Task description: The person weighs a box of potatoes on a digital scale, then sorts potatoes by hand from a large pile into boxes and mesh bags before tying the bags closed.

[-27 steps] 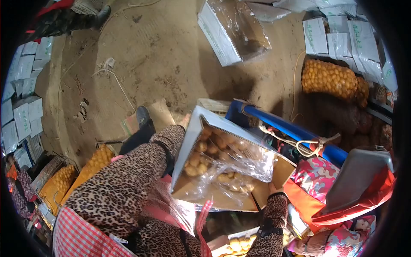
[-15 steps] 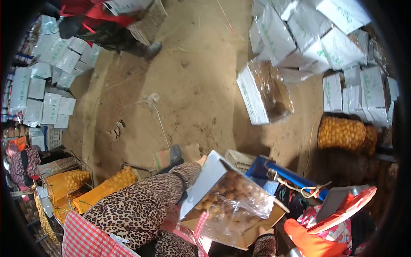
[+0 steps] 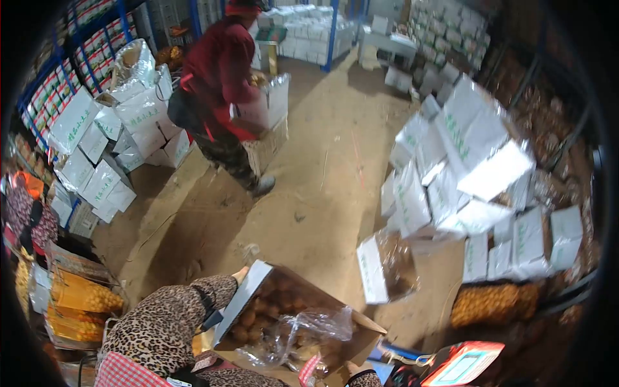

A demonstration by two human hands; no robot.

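Note:
An open white cardboard box is tilted against my front, filled with small potatoes. Clear plastic film lies crumpled over part of them. My left hand grips the box at its far left corner; most of its fingers are behind the cardboard. At the near right side, my right hand holds the box's brown edge, its fingers partly hidden.
Ahead on the left, a person in red carries another white box. White cartons are heaped on the right, with a plastic-lined box on the floor. Yellow net sacks lie left; another sack lies right.
My view has tilted up, bringing in the far shelves and more of the person in red. I still hold the potato box with both hands; it now sits farther left in view.

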